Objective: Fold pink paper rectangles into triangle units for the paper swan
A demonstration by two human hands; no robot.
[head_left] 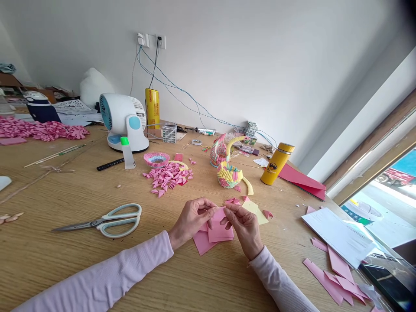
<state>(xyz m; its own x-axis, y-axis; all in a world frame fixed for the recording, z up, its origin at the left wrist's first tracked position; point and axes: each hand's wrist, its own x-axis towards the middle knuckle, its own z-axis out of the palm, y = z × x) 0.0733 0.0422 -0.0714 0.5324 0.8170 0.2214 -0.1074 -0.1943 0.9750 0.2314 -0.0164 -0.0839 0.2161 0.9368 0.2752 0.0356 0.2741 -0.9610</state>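
Observation:
My left hand [191, 220] and my right hand [243, 226] are close together over the table, each with thumb and fingers in a pinch. Between their fingertips is a small piece of pink paper, mostly hidden by the fingers and hard to separate from the pink below. Directly beneath lie several pink paper sheets [204, 243], loosely stacked. Just beyond my right hand rest a yellow paper sheet [256, 211] and small folded pink triangles [268, 214]. Farther forward, a pile of folded pink paper pieces [169, 177] lies beside a round pink-and-blue paper dish [156, 159].
Scissors [120, 221] lie left of my hands. Colourful folded-paper models [229, 175] stand ahead, near a yellow flask [277, 164]. A white fan [125, 121] and a green-capped glue bottle [128, 155] stand at left. Pink strips [338, 281] and white papers [338, 236] lie at right.

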